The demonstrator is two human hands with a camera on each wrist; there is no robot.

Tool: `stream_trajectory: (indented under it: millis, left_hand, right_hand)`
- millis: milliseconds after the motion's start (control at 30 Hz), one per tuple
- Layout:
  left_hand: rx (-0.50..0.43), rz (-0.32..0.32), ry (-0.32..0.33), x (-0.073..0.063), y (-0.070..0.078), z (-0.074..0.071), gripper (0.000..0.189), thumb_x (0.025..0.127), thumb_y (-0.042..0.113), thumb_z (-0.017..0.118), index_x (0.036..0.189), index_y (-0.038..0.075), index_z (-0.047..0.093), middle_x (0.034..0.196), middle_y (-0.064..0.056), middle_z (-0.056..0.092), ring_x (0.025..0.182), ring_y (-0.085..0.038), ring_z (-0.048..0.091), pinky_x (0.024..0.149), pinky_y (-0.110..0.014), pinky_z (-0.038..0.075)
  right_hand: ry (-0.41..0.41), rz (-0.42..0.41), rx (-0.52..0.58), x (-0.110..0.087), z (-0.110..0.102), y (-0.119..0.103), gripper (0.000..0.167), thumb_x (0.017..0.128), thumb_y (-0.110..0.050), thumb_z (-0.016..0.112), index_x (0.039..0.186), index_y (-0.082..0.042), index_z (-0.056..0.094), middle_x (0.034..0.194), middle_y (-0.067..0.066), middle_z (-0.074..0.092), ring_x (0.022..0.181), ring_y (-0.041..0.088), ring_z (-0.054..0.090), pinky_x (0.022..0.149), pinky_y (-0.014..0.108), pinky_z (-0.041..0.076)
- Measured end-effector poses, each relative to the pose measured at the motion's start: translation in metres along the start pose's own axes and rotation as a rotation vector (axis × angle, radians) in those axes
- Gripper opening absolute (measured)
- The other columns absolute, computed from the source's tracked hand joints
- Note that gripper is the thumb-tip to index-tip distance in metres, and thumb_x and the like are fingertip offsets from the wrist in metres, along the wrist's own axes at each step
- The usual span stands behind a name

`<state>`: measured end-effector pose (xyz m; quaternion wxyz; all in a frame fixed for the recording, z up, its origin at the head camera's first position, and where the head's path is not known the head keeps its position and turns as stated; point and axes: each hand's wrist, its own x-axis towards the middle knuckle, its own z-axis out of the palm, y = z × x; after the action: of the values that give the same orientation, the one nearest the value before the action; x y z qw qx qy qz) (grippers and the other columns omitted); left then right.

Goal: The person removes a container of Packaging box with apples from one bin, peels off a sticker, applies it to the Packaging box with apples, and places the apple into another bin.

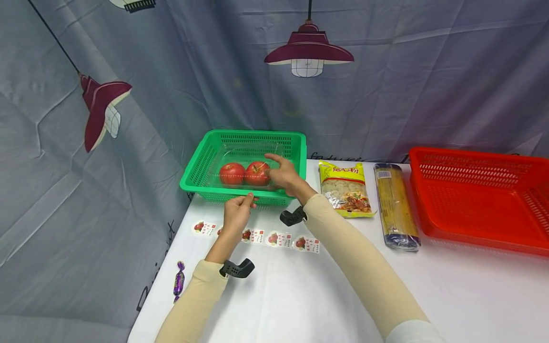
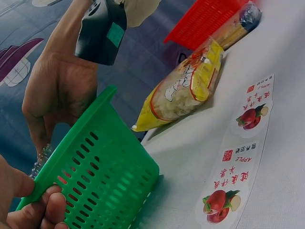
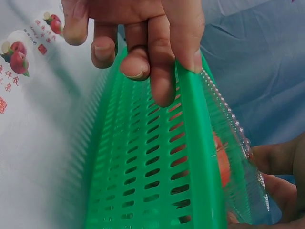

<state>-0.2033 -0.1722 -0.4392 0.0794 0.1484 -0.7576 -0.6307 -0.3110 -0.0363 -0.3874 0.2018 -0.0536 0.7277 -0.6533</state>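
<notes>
My left hand (image 1: 237,216) pinches the front rim of a green basket (image 1: 201,159) between thumb and fingers. Inside the basket lies a clear plastic box (image 1: 250,151) with two red apples, a left apple (image 1: 232,174) and a right apple (image 1: 256,177). Reaching over the basket's right side, my right hand (image 1: 286,175) holds the box's edge, thumb and fingers at its beaded rim (image 3: 238,129). In the left wrist view, that right hand (image 2: 62,86) comes down from above to the box, which is mostly hidden behind the basket wall.
A row of apple stickers (image 1: 279,239) lies in front of the basket. To the right are a yellow food bag (image 1: 346,190), a long pack of yellow noodles (image 1: 394,205) and a red basket (image 1: 476,209). A purple-wrapped candy (image 1: 179,281) lies near the left table edge.
</notes>
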Motion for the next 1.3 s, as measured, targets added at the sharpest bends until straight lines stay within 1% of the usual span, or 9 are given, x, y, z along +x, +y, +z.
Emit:
stream_trajectory:
  millis: [167, 333, 667, 800, 833, 933, 1033, 1100, 1300]
  left_hand:
    - [0.0, -0.007, 0.007, 0.0, 0.001, 0.001, 0.039, 0.101, 0.027, 0.055, 0.097, -0.009, 0.07, 0.079, -0.005, 0.063, 0.069, -0.012, 0.044, 0.066, -0.03, 0.036]
    - [0.001, -0.003, 0.008, -0.002, 0.002, 0.0, 0.039, 0.101, 0.027, 0.056, 0.096, -0.009, 0.07, 0.079, -0.007, 0.063, 0.066, -0.012, 0.043, 0.064, -0.03, 0.035]
    - [0.003, 0.006, 0.001, -0.003, 0.003, 0.001, 0.038, 0.102, 0.027, 0.055, 0.096, -0.008, 0.07, 0.08, -0.007, 0.064, 0.065, -0.012, 0.042, 0.063, -0.029, 0.034]
    - [0.007, 0.001, 0.0, -0.004, 0.003, 0.001, 0.039, 0.102, 0.028, 0.055, 0.096, -0.008, 0.07, 0.08, -0.007, 0.064, 0.064, -0.012, 0.042, 0.062, -0.029, 0.034]
    - [0.006, 0.001, 0.0, -0.004, 0.003, 0.001, 0.039, 0.102, 0.028, 0.055, 0.096, -0.008, 0.07, 0.08, -0.007, 0.064, 0.064, -0.012, 0.042, 0.062, -0.029, 0.034]
    - [0.004, 0.002, -0.002, -0.004, 0.003, 0.002, 0.039, 0.102, 0.028, 0.055, 0.097, -0.008, 0.07, 0.08, -0.007, 0.064, 0.065, -0.012, 0.042, 0.063, -0.03, 0.035]
    - [-0.004, 0.003, -0.003, -0.004, 0.003, 0.002, 0.039, 0.102, 0.028, 0.055, 0.097, -0.008, 0.07, 0.081, -0.007, 0.064, 0.067, -0.012, 0.043, 0.065, -0.03, 0.035]
    - [-0.006, 0.004, -0.001, -0.004, 0.002, 0.002, 0.039, 0.102, 0.027, 0.055, 0.095, -0.008, 0.07, 0.08, -0.007, 0.064, 0.066, -0.012, 0.043, 0.063, -0.029, 0.035]
    - [-0.009, -0.003, 0.005, -0.004, 0.001, 0.001, 0.035, 0.102, 0.027, 0.055, 0.083, 0.001, 0.069, 0.081, -0.006, 0.064, 0.065, -0.012, 0.043, 0.061, -0.028, 0.035]
  right_hand:
    - [-0.003, -0.037, 0.035, -0.003, -0.003, -0.001, 0.06, 0.096, 0.004, 0.053, 0.15, -0.02, 0.043, 0.156, 0.019, 0.021, 0.11, 0.038, 0.059, 0.076, 0.042, 0.057]
    - [-0.007, -0.029, 0.088, -0.007, -0.007, -0.001, 0.058, 0.096, 0.004, 0.053, 0.148, -0.021, 0.044, 0.153, 0.017, 0.025, 0.108, 0.037, 0.061, 0.079, 0.045, 0.056]
    - [-0.043, -0.026, 0.168, -0.017, -0.014, -0.005, 0.057, 0.097, 0.003, 0.051, 0.149, -0.02, 0.043, 0.135, 0.023, 0.044, 0.104, 0.037, 0.061, 0.08, 0.05, 0.054]
    - [-0.053, -0.037, 0.19, -0.021, -0.017, -0.009, 0.058, 0.097, 0.003, 0.05, 0.15, -0.019, 0.041, 0.134, 0.023, 0.044, 0.1, 0.035, 0.061, 0.081, 0.051, 0.054]
    - [-0.058, -0.042, 0.193, -0.023, -0.018, -0.01, 0.058, 0.097, 0.003, 0.05, 0.151, -0.018, 0.04, 0.133, 0.024, 0.043, 0.095, 0.033, 0.06, 0.081, 0.052, 0.053]
    - [-0.064, -0.052, 0.197, -0.028, -0.02, -0.013, 0.059, 0.097, 0.004, 0.049, 0.151, -0.017, 0.039, 0.131, 0.025, 0.044, 0.094, 0.032, 0.059, 0.082, 0.053, 0.053]
    - [-0.068, -0.053, 0.21, -0.033, -0.024, -0.015, 0.058, 0.098, 0.004, 0.048, 0.15, -0.018, 0.04, 0.129, 0.025, 0.046, 0.097, 0.037, 0.059, 0.083, 0.055, 0.052]
    - [-0.071, -0.055, 0.214, -0.036, -0.026, -0.017, 0.057, 0.098, 0.003, 0.049, 0.15, -0.018, 0.041, 0.13, 0.025, 0.047, 0.105, 0.04, 0.059, 0.083, 0.054, 0.052]
    - [-0.084, -0.074, 0.209, -0.045, -0.034, -0.02, 0.055, 0.1, 0.001, 0.049, 0.151, -0.019, 0.04, 0.134, 0.025, 0.046, 0.114, 0.041, 0.056, 0.08, 0.051, 0.054]
